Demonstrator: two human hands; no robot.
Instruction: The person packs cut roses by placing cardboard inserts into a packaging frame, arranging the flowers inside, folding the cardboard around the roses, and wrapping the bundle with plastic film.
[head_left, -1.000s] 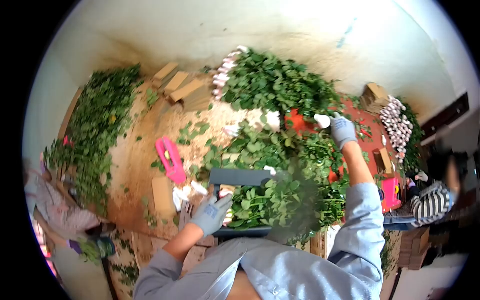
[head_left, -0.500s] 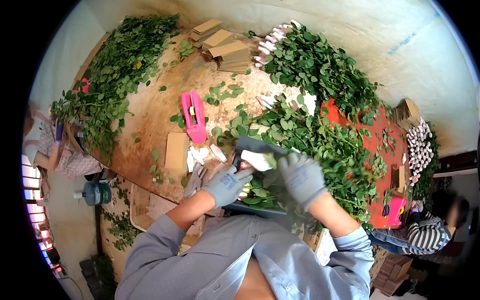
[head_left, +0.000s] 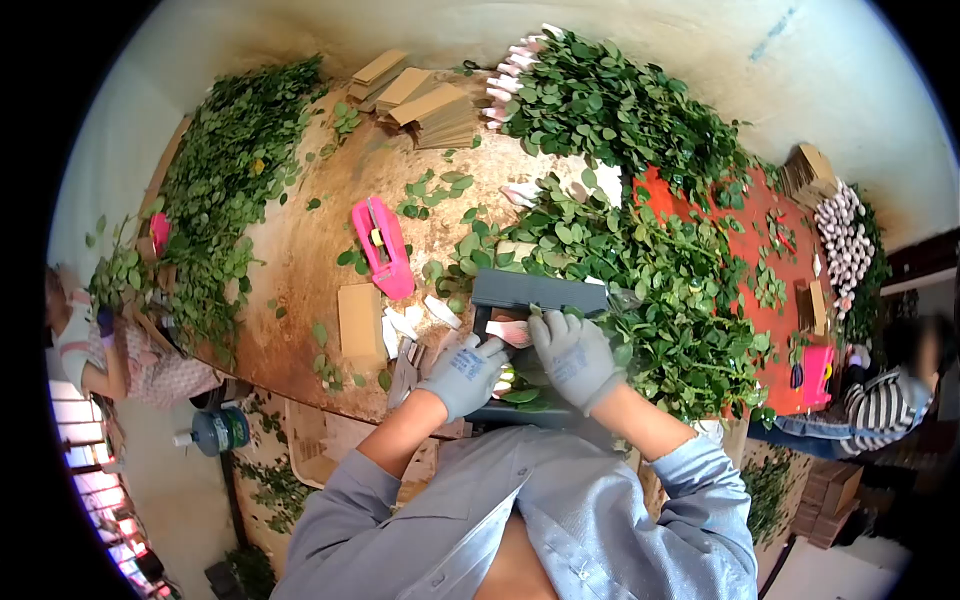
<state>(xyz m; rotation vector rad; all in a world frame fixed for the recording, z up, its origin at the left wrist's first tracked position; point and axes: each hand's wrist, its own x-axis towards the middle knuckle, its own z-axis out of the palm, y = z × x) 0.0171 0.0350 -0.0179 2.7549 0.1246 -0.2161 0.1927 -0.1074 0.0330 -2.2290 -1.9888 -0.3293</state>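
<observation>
A rose bud in a pinkish-white net sleeve (head_left: pixel 510 332) lies over the dark tray (head_left: pixel 540 292) in front of my body. My right hand (head_left: pixel 573 360), in a grey glove, is closed around this rose just behind its bud. My left hand (head_left: pixel 463 378), gloved alike, lies at the tray's left side with fingers stretched toward the bud, the tips beside or touching it. Below them, pale sleeved buds (head_left: pixel 506 378) and green leaves show inside the tray, partly covered by my hands.
Left of the tray are a pink tape dispenser (head_left: pixel 384 250), a cardboard piece (head_left: pixel 360 320) and loose white sleeves (head_left: pixel 405 322). Leafy rose stems (head_left: pixel 670 290) cover the right side. Cardboard stacks (head_left: pixel 435 112) stand at the back. People work at both ends; one wears a striped top (head_left: pixel 890 410).
The rose has come down and left into the tray, with my right hand lowered beside it. My left hand has shifted slightly right. The whole view has tilted a little.
</observation>
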